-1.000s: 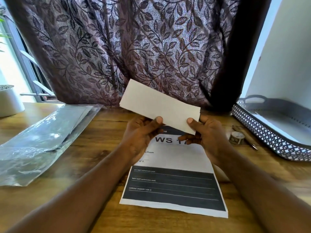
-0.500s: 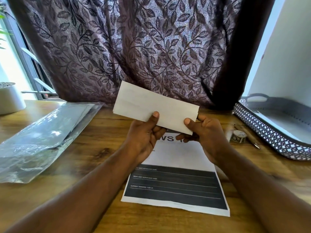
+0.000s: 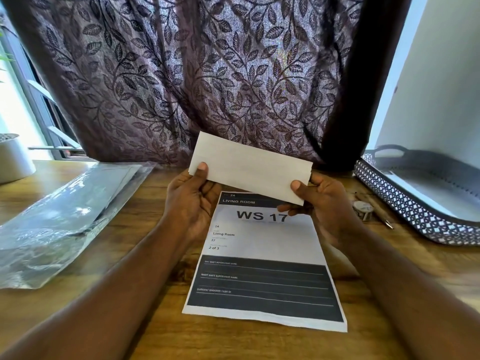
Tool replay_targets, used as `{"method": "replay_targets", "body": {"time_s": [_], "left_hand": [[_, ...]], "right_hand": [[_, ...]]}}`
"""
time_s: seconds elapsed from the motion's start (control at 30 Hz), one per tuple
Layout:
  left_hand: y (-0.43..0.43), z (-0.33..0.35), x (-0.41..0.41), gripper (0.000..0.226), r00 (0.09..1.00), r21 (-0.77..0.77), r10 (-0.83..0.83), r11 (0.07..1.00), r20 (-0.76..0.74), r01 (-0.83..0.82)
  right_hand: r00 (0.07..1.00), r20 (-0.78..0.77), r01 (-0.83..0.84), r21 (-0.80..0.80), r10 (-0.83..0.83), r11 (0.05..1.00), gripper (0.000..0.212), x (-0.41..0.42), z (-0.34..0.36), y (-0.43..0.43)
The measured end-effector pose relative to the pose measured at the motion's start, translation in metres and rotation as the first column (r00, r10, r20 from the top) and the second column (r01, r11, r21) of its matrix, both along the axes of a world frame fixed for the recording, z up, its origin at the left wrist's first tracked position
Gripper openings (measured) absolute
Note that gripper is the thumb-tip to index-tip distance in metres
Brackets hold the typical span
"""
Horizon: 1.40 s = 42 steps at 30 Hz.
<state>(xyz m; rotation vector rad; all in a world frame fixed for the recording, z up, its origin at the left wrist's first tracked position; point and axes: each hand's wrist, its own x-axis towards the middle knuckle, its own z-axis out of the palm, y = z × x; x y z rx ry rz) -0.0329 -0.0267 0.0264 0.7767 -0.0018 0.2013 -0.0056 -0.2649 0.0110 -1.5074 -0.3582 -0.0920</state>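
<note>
A folded white paper is held up above the wooden table, tilted down to the right. My left hand pinches its lower left corner with the thumb on top. My right hand pinches its lower right corner, thumb on the front and fingers curled behind. Flat on the table under the hands lies a printed sheet reading "WS 17" and "Living Room", with a dark lower block of lines.
A clear plastic sleeve lies at the left. A grey patterned tray stands at the right, with a tape roll and a pen beside it. A white pot sits far left. A leaf-patterned curtain hangs behind.
My left hand has slid from the paper's lower middle to its lower left corner. The folded paper sits a little further right, and more of the printed sheet's heading shows.
</note>
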Motion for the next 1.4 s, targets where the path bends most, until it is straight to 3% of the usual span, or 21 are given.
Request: {"method": "replay_targets", "body": {"time_s": [0.27, 0.43, 0.57, 0.67, 0.8, 0.9, 1.03, 1.2, 1.4], "left_hand": [[0.015, -0.005, 0.010, 0.017, 0.988, 0.222, 0.150, 0.965, -0.028, -0.140], [0.016, -0.012, 0.013, 0.027, 0.993, 0.462, 0.120, 0.881, -0.002, -0.105], [0.013, -0.021, 0.016, 0.020, 0.990, 0.761, 0.137, 0.640, 0.023, -0.106], [0.011, -0.026, 0.016, 0.020, 0.995, 0.810, 0.095, 0.585, -0.014, -0.044], [0.016, -0.034, 0.022, 0.029, 0.988, 0.960, 0.151, 0.278, -0.010, -0.033], [0.019, -0.033, 0.024, 0.037, 0.983, 0.993, 0.180, 0.109, 0.035, -0.055], [0.017, -0.032, 0.021, 0.026, 0.969, 0.992, 0.212, -0.046, 0.125, -0.118], [0.014, -0.036, 0.020, 0.010, 0.956, 0.969, 0.178, -0.127, 0.234, -0.213], [0.014, -0.040, 0.023, 0.012, 0.931, 0.936, 0.168, -0.198, 0.324, -0.290]], "right_hand": [[0.998, -0.016, 0.065, 0.051, -0.064, 0.997, 0.022, 0.005, 0.001, -0.016], [0.990, -0.089, 0.100, -0.072, -0.107, 0.992, 0.023, 0.009, -0.001, -0.026], [0.992, -0.093, 0.073, -0.122, -0.085, 0.990, 0.024, 0.012, -0.003, -0.025], [0.981, -0.067, 0.166, -0.200, -0.182, 0.966, 0.013, 0.021, -0.008, -0.025], [0.975, 0.069, 0.213, -0.545, -0.209, 0.811, 0.015, 0.024, -0.017, -0.023], [0.964, 0.144, 0.266, -0.593, -0.225, 0.760, 0.017, 0.023, -0.019, -0.021], [0.935, 0.283, 0.354, -0.724, -0.213, 0.592, 0.014, 0.022, -0.019, -0.020], [0.932, 0.330, 0.359, -0.769, -0.152, 0.529, 0.011, 0.020, -0.018, -0.015], [0.856, 0.497, 0.512, -0.781, -0.141, 0.357, 0.013, 0.016, -0.016, -0.013]]}}
